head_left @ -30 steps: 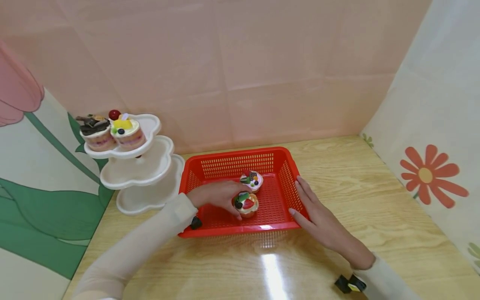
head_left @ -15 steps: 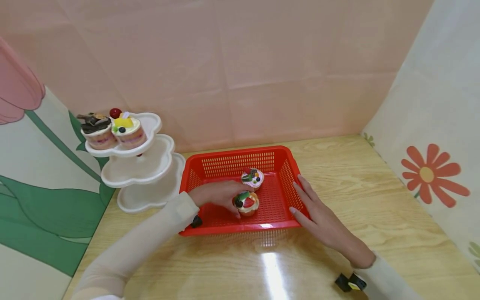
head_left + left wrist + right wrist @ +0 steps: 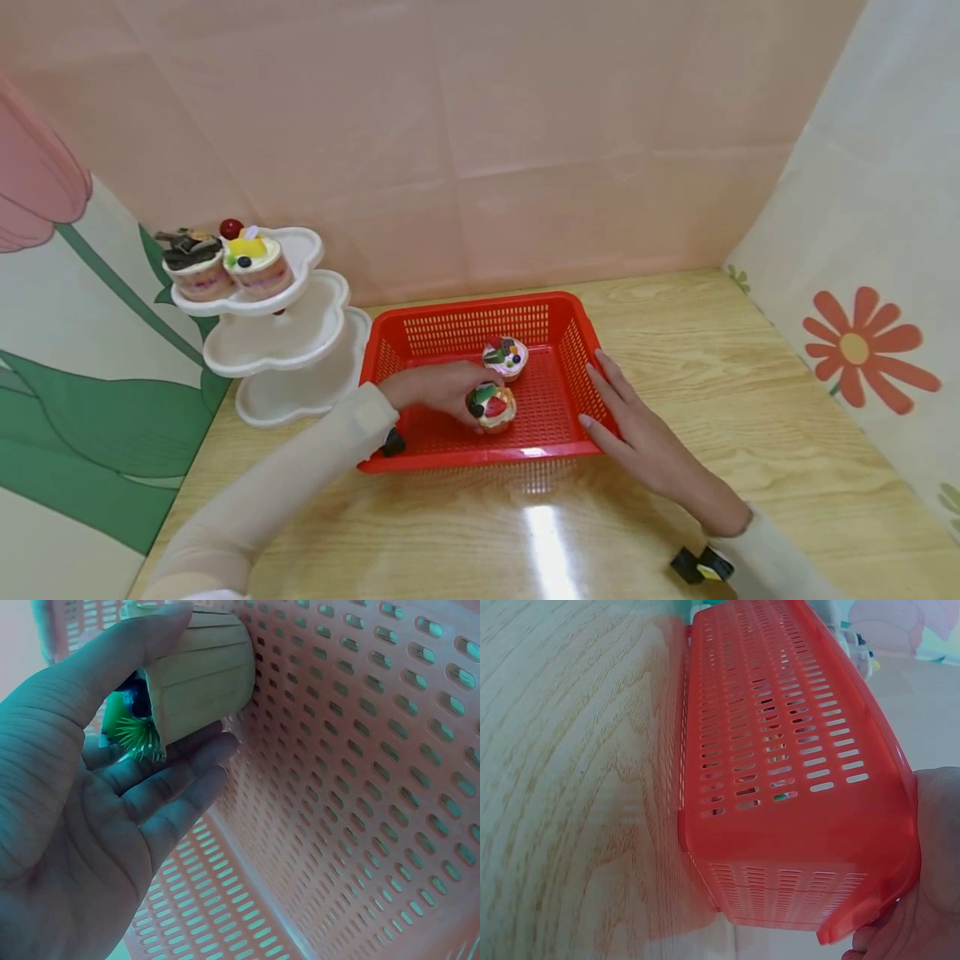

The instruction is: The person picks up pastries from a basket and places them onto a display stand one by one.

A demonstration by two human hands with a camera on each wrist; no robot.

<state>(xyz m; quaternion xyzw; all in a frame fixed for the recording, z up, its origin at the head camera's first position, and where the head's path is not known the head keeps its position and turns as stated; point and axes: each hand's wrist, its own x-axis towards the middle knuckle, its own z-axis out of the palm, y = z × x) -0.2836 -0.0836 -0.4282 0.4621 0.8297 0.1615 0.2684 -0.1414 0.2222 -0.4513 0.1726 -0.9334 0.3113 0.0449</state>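
Observation:
In the head view, my left hand (image 3: pixel 442 390) reaches into a red plastic basket (image 3: pixel 465 459) and grips a toy cupcake (image 3: pixel 498 410) topped with cream, a red strawberry slice and green leaves. The left wrist view shows the thumb and fingers around the cupcake's pale ridged cup (image 3: pixel 206 679), its base close to the basket's slotted floor. Behind it in the basket sits a second toy cupcake (image 3: pixel 506 360) with pinkish icing and a berry. My right hand (image 3: pixel 648 450) rests on the basket's right rim with extended fingers; the right wrist view has the hand (image 3: pixel 941 840) at the rim too.
A white three-tier cloud-shaped stand (image 3: pixel 273 333) is left of the basket. On its top tier are a chocolate-topped toy cake (image 3: pixel 197 271) and a fruit-topped one (image 3: pixel 258 267). Wooden tabletop (image 3: pixel 697 350) extends around the basket, with a pink backdrop (image 3: pixel 465 150) behind.
The left thumb has drawn in against the cupcake, which has tilted and shifted very slightly left. My right hand and the basket stay put.

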